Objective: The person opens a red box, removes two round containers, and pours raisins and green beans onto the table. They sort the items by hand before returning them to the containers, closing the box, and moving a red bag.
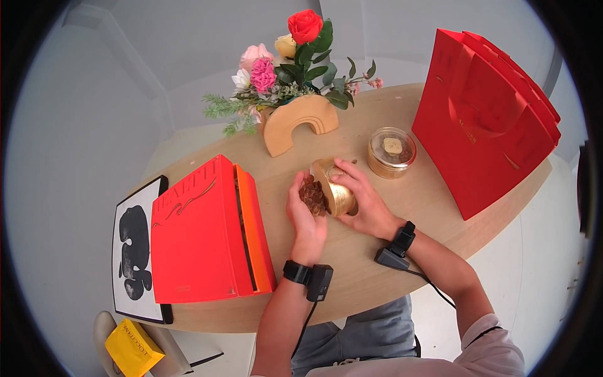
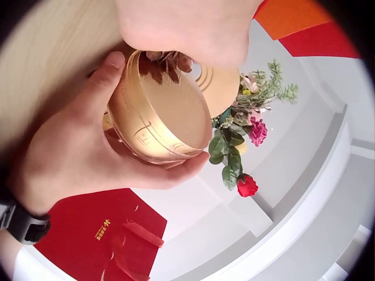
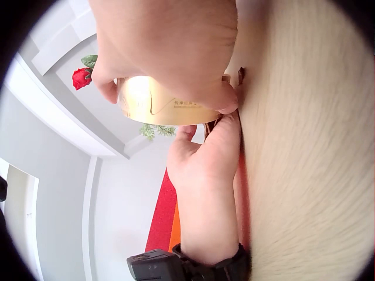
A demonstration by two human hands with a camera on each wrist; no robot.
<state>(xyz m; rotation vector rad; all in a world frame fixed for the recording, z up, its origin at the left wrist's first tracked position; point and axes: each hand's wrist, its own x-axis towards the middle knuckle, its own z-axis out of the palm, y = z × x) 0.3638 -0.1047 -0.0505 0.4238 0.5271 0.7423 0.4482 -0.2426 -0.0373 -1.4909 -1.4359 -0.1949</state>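
My right hand [image 1: 364, 201] grips a round gold tub [image 1: 341, 196] tipped on its side, its mouth turned toward my left hand [image 1: 306, 220]. In the left wrist view the tub's gold inside shows, with several brown pieces at its lip. My left hand is cupped at that mouth, palm up, and carries a heap of thin brown dried flakes [image 1: 312, 196]. The right wrist view shows the right thumb and fingers around the tub's wall, and the left hand close below the rim, low over the table. Part of the flakes is hidden by the tub and the hands.
A second gold tub [image 1: 391, 154] with a clear lid stands right of my hands, beside a tall red paper bag [image 1: 483, 125]. A red box [image 1: 201, 239] lies on a framed picture [image 1: 133, 251] at the left. Behind stands an arched vase [image 1: 301, 116] with flowers.
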